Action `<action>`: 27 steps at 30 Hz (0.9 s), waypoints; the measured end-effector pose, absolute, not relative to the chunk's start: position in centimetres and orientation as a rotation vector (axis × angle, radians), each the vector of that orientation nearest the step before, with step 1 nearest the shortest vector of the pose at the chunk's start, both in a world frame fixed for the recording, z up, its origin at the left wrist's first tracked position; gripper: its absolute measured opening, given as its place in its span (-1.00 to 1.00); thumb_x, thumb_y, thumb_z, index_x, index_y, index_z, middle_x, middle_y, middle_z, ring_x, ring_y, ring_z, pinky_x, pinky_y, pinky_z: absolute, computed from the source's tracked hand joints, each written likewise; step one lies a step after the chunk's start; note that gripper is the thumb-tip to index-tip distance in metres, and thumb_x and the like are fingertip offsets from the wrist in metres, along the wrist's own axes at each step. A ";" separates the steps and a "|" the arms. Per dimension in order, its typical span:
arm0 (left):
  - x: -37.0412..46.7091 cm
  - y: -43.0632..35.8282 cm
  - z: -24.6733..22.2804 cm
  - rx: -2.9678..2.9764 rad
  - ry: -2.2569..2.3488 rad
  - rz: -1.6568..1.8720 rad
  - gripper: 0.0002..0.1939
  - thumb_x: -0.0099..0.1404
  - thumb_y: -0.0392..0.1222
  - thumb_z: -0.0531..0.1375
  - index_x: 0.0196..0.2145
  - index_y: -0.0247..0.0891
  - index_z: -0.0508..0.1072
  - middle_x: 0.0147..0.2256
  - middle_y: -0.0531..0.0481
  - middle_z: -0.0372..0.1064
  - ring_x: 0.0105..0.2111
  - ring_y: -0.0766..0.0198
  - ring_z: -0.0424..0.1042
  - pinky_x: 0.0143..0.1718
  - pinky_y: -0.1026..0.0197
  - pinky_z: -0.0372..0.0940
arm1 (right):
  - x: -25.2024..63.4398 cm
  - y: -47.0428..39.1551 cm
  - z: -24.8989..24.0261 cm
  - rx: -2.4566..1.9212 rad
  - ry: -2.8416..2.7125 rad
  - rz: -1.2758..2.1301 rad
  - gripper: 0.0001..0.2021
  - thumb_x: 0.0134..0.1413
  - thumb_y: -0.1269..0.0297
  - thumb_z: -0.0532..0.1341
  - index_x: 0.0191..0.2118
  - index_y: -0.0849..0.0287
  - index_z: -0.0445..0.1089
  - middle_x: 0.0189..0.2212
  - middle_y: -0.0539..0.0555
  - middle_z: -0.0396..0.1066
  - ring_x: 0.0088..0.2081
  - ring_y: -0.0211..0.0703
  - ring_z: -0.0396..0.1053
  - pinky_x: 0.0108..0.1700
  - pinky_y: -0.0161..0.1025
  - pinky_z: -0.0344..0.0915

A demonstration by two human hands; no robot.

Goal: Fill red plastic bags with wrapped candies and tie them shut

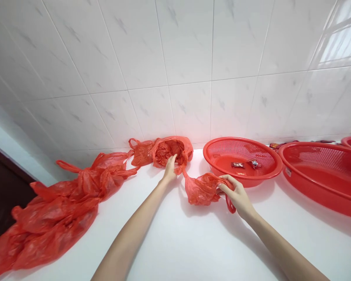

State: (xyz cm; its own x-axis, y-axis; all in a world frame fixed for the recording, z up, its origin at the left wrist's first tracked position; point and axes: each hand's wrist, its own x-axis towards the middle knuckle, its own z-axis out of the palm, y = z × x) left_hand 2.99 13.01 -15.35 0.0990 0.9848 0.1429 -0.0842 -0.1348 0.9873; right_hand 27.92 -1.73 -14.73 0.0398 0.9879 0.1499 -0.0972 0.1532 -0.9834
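Note:
A red plastic bag (203, 189) stretches from a rounded red bundle (187, 146) near the wall toward the right. My right hand (235, 195) is closed on this bag's right end, with a handle loop hanging below the fingers. My left hand (170, 168) is at the bundle's opening, its fingers partly inside at the front edge; what they grip, if anything, is hidden. More crumpled red bags are visible within the bundle.
A pile of red bags (61, 210) spreads over the white table (175, 242) at left. A red colander (242, 177) holding small packets stands right of the bundle, beside a larger red basin (324, 195). The tiled wall (190, 105) rises behind.

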 end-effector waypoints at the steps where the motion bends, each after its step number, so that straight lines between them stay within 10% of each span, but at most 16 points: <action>1: 2.8 12.1 -14.9 1.297 1.067 1.355 -0.44 -0.02 -0.38 0.30 -0.01 -0.13 0.44 0.32 -0.12 0.07 0.30 -0.10 0.15 0.22 0.01 0.21 | 27.9 -1.7 -14.8 -1.051 -1.190 1.093 -0.66 -0.02 -0.04 0.35 -0.31 0.14 0.40 -0.37 0.07 0.50 -0.39 -0.09 0.51 -0.25 -0.16 0.48; 6: 3.4 5.3 -12.7 1.739 1.114 1.528 -0.83 0.20 -0.18 0.28 -0.21 -0.16 0.56 0.05 -0.15 0.36 0.10 -0.05 0.35 0.17 0.01 0.25 | 27.1 -1.8 -15.2 -1.070 -1.211 1.031 -0.66 0.04 -0.07 0.30 -0.31 0.13 0.38 -0.34 0.07 0.49 -0.32 -0.07 0.50 -0.20 -0.14 0.47; 12: 6.0 1.0 -13.8 2.046 1.054 1.008 -0.40 0.06 -0.19 0.39 0.09 -0.14 0.45 0.19 -0.20 0.28 0.19 -0.16 0.26 0.24 -0.10 0.18 | 26.5 -2.3 -15.2 -1.083 -1.252 0.982 -0.67 0.10 -0.08 0.26 -0.27 0.11 0.37 -0.31 0.08 0.50 -0.27 -0.06 0.49 -0.18 -0.16 0.45; 22: 3.4 2.7 -15.3 1.836 1.163 1.426 -0.89 0.02 -0.37 0.13 -0.51 -0.17 0.36 -0.29 -0.05 0.36 -0.36 0.17 0.32 -0.35 0.17 0.22 | 28.4 -1.8 -14.6 -1.148 -1.042 0.913 -0.80 0.04 0.08 0.23 -0.30 0.08 0.34 -0.52 0.01 0.47 -0.42 -0.04 0.51 -0.43 -0.27 0.22; 27: 2.3 2.2 -14.5 1.862 0.888 1.119 -0.72 -0.01 -0.27 0.15 -0.28 -0.19 0.49 -0.30 -0.04 0.42 -0.38 0.18 0.31 -0.28 0.13 0.25 | 28.3 -2.4 -14.4 -1.125 -1.190 0.957 -0.79 0.00 0.16 0.31 -0.25 0.06 0.36 -0.37 0.02 0.51 -0.30 -0.05 0.48 -0.25 -0.20 0.37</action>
